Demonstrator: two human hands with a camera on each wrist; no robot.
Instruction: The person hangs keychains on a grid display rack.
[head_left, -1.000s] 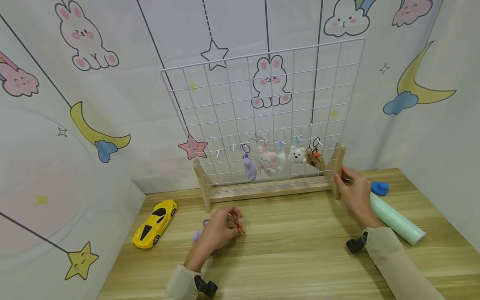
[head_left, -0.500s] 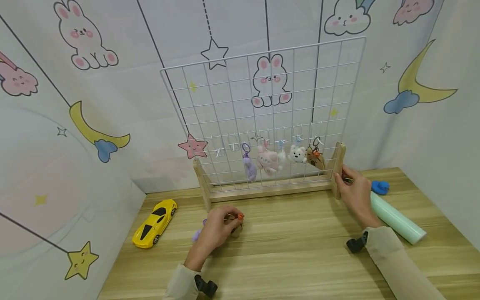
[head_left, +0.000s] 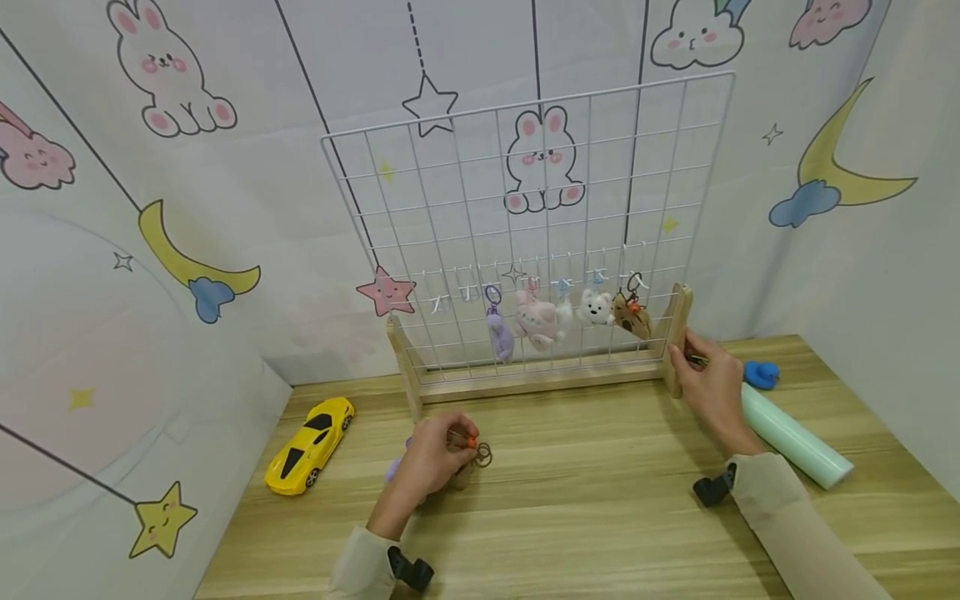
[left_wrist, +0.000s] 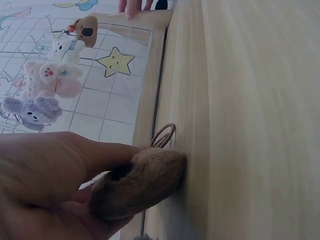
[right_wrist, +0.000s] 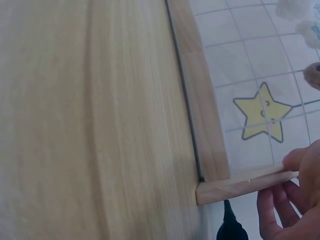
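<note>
My left hand [head_left: 435, 454], low over the table in front of the rack, pinches a brown plush keychain [left_wrist: 145, 185] between thumb and fingers. Its metal ring [head_left: 484, 454] sticks out past the fingertips beside an orange bead [head_left: 472, 442]. Most of the plush is hidden by the hand in the head view. My right hand [head_left: 708, 379] grips the right wooden post [right_wrist: 245, 187] of the white wire grid rack [head_left: 528, 106]. Partly behind the left wrist lies a purple plush keychain [head_left: 393, 471].
On the rack's hooks hang a purple plush [head_left: 500, 335], a pink plush [head_left: 536, 323], a white bear [head_left: 596, 308] and a brown plush [head_left: 632, 318]. A yellow toy car [head_left: 311, 446] stands left; a mint-green cylinder [head_left: 795, 437] and a blue object [head_left: 762, 375] lie right.
The brown keychain has turned in my left fingers; its ring now shows to the right of the fingertips and the orange bead has shifted. My right hand stays on the post.
</note>
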